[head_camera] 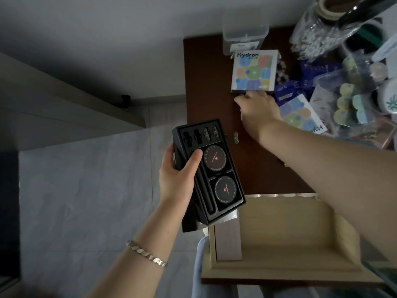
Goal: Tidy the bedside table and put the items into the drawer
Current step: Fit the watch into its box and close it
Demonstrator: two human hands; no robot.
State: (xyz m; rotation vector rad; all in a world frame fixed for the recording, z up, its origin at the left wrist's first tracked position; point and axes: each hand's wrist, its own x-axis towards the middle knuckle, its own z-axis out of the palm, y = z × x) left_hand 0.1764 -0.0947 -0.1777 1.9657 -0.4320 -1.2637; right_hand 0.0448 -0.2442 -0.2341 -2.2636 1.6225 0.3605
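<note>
My left hand (179, 175) grips a black open box (217, 181) with two round tins and small slots, held over the floor left of the table. My right hand (258, 109) reaches across the dark brown bedside table (206, 87); its fingers curl down over something small just below the white Hydron box (254, 70), and what lies under them is hidden. A small silvery piece (237, 137) lies on the table near my right wrist. The light wooden drawer (279, 237) stands pulled open below the table.
A clear plastic box (245, 37) sits at the table's back edge. A glass jar (320, 29), a second Hydron box (300, 115), blue sachets (287, 91), blister packs (348, 104) and a white cup (390, 97) crowd the right side. Grey tiled floor (86, 190) lies to the left.
</note>
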